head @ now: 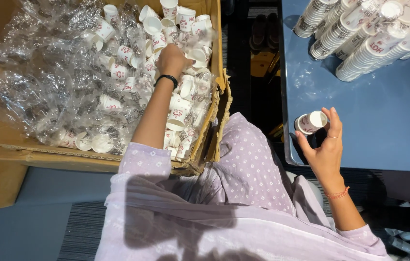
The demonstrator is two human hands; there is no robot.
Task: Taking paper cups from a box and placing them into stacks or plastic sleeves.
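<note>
Reaching into the cardboard box at upper left of the head view, left hand closed loosely over loose paper cups among crumpled clear plastic wrap; whether one cup is actually pinched, hard to tell. At right centre, right hand grasping a short nested stack of cups on its side, over the edge of the blue table. Long finished cup stacks lying at upper right. Step in hand, by the look: gathering another cup. Next move calls for a clean single-cup pick, mouth aligned with the held stack.
</note>
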